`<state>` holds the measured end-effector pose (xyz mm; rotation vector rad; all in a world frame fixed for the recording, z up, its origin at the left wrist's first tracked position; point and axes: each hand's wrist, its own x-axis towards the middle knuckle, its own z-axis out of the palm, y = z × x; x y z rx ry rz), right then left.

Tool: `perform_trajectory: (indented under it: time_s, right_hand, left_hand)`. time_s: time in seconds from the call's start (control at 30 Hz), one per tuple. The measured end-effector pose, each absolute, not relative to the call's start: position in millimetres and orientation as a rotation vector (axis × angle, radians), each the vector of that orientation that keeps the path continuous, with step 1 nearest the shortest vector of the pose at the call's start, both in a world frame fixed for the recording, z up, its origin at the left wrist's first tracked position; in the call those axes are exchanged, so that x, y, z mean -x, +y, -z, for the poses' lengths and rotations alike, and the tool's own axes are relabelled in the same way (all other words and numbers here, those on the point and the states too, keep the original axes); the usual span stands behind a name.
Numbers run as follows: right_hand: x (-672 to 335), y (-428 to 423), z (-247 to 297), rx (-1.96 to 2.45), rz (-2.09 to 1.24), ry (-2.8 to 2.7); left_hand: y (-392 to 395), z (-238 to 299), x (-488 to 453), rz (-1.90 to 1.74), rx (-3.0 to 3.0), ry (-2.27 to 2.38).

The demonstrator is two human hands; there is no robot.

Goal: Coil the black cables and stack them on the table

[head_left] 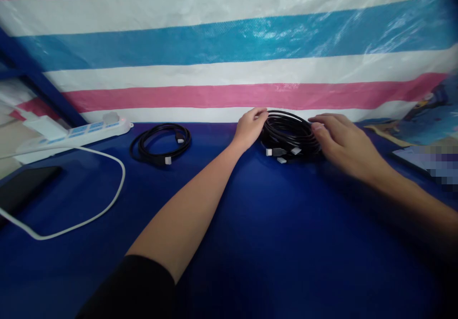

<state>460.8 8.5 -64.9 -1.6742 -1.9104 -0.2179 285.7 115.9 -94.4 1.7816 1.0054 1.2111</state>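
A thick pile of coiled black USB cables (289, 130) lies on the blue table, with several silver plugs showing at its front. My left hand (251, 127) is at the pile's left edge, fingertips and thumb closed on the top cable loop. On the opposite side, my right hand (339, 140) has its thumb and fingers pinched near the coil's upper right edge. The fingertips partly hide what they grip there. Farther left, a single coiled black cable (162, 143) rests apart, its two plug ends visible.
A white power strip (103, 132) with an adapter stands at the back left. The white cord (121, 185) loops over the table (250, 242) near a dark phone-like slab (32, 187). Behind hangs a striped plastic sheet (214, 42). A flat device (422, 161) lies far right.
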Motion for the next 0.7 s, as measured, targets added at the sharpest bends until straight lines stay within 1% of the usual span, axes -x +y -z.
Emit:
perform_trajectory:
  time_s: [0.2,0.7]
  right_hand:
    - [-468.3,11.9,61.6,1.744,0.256,-1.819]
    - [-463.1,10.2,66.2,1.742,0.177,-1.867]
  left_hand:
    - [128.4,97.4,-285.1,-1.160,-1.748,1.129]
    - [123.8,91.9,-284.2,-1.291,-1.804,0.973]
